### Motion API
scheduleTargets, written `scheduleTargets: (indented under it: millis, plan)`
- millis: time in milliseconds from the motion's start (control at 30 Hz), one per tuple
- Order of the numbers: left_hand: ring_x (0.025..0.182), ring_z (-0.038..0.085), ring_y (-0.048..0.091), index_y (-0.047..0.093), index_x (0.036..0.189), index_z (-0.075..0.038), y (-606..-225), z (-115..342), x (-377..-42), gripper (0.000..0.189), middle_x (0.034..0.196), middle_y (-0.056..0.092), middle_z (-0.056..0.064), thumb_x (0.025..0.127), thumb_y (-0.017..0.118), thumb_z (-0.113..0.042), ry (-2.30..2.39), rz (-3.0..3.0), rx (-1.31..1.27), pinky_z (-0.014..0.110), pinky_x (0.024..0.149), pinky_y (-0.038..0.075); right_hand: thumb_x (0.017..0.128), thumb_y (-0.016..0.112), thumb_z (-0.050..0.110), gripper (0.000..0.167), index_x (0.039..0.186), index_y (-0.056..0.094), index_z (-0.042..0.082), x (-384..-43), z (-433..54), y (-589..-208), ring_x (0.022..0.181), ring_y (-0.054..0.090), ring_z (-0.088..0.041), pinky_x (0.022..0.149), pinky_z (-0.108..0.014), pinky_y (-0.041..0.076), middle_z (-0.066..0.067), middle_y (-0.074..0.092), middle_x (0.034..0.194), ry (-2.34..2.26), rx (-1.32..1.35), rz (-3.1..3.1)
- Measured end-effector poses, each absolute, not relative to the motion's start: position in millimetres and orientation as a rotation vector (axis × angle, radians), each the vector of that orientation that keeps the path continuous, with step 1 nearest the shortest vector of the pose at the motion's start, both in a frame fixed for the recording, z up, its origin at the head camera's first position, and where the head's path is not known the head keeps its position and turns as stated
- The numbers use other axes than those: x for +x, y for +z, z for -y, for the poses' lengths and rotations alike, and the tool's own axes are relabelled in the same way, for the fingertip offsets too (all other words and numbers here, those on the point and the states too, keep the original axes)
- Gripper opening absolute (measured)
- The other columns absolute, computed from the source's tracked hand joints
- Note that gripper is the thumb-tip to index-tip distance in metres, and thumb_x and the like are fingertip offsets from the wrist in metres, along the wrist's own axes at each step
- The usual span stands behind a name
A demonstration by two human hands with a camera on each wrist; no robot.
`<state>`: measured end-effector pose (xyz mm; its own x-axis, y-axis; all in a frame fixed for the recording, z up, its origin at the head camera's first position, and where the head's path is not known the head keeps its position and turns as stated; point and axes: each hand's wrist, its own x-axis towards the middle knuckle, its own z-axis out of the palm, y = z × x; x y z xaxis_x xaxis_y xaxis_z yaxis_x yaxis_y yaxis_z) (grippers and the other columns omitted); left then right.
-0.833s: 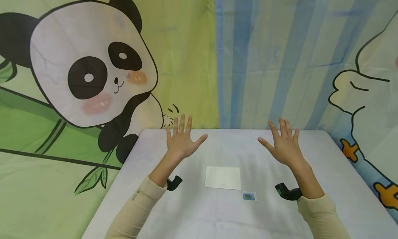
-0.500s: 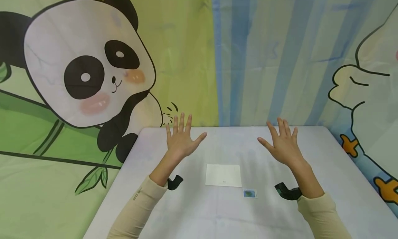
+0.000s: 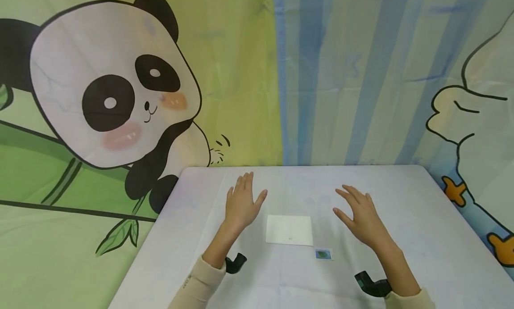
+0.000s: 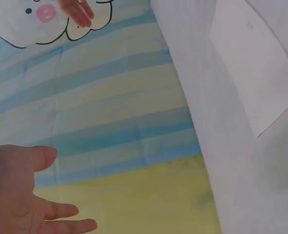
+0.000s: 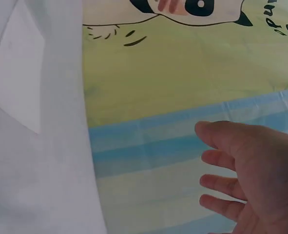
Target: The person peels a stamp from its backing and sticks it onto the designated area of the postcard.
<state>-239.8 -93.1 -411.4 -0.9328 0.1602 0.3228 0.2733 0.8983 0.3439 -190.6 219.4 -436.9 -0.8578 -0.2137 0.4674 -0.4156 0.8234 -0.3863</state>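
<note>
On the white table lies a blank white rectangular sheet (image 3: pixel 289 230), long side across. Just off its near right corner is a small stamp-like picture (image 3: pixel 323 254), blue and green with a pale border. My left hand (image 3: pixel 242 205) hovers to the left of the sheet, fingers extended and thumb apart, holding nothing. To the sheet's right, my right hand (image 3: pixel 361 217) is raised over the table with its fingers slightly bent and holds nothing. In the left wrist view the sheet (image 4: pixel 253 63) shows at the upper right; the right wrist view has the sheet (image 5: pixel 19 68) at upper left.
The white table (image 3: pixel 281 282) ends at a printed cloth backdrop with a panda (image 3: pixel 120 81) on the left and blue stripes at the centre right. A black curved wrist mount (image 3: pixel 236 263) sits by the left wrist, another black mount (image 3: pixel 373 285) by the right.
Both hands have come down and nearer to me in the head view. The left fingers have drawn together, and the right fingers have bent a little. Sheet and small picture stay on the table.
</note>
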Motion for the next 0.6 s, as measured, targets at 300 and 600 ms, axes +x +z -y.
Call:
scheduleTargets:
  millis: [300,600]
  plan:
    - [0.132,0.032,0.031,0.036,0.139,-0.001,-484.4,84.4,-216.4,0.062,0.141,0.039,0.016,0.092,0.054,-0.037,-0.659,2.642,-0.439,0.054,0.101,0.027,0.077,0.072,0.006,0.044,0.118,0.058,0.001,-159.1,-207.2,-516.9,0.114,0.047,-0.034,0.092,-0.055,0.034,-0.013,0.054,0.124,0.801,0.458,2.416]
    - [0.132,0.03,0.031,0.026,0.145,-0.006,-543.1,83.3,-219.7,0.056,0.145,0.032,0.014,0.097,0.047,-0.026,-1.02,2.697,-0.495,0.049,0.103,0.029,0.071,0.076,0.003,0.04,0.109,0.065,0.004,-148.7,-217.7,-561.0,0.106,0.053,-0.032,0.089,-0.052,0.037,-0.011,0.061,0.116,0.854,0.463,2.379]
